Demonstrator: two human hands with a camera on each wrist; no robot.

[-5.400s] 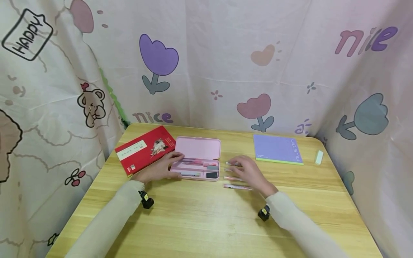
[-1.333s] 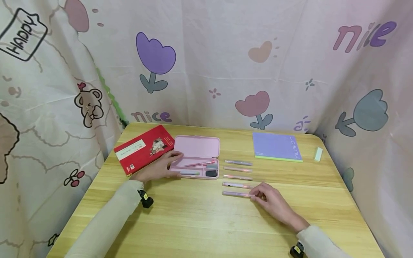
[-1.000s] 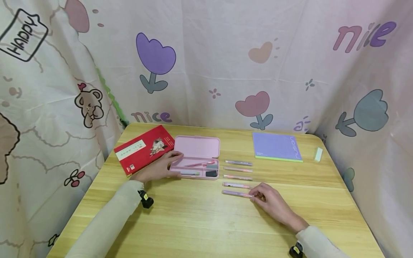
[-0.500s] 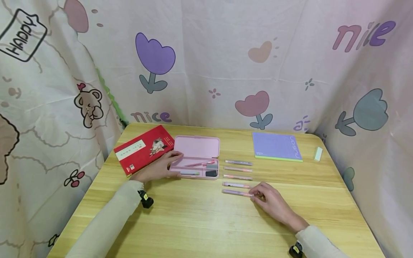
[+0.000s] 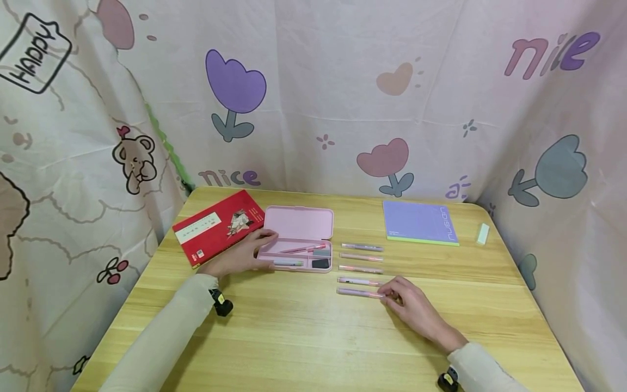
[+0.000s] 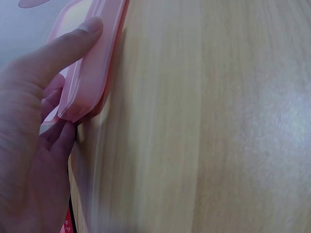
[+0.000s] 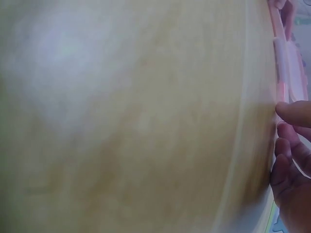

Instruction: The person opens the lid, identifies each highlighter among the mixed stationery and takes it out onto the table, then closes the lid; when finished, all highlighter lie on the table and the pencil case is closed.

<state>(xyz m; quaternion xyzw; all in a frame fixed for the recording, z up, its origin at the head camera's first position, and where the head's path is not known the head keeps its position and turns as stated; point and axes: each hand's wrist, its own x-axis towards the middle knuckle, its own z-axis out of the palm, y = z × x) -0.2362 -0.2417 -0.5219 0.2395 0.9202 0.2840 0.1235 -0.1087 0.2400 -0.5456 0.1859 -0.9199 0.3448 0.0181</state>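
An open pink pencil case lies in the middle of the table's far half. My left hand holds its left end, with the thumb along the front side in the left wrist view and the other fingers round the corner. Inside are a pink pen, a pale marker, a grey-green block and a black block. Right of the case, several pens lie in a roughly parallel column. My right hand pinches the right end of the nearest one, a purplish pen, beside a white-patterned pen.
A red book lies left of the case, close behind my left hand. At the back right is a purple notebook, and a small white-green eraser sits near the right edge. Patterned curtains surround the wooden table.
Since the oldest frame, my right hand moved from the far pens toward me and right; a pen joined the column, and fewer lie in the case. Lately the held pen shifted slightly toward its neighbour.
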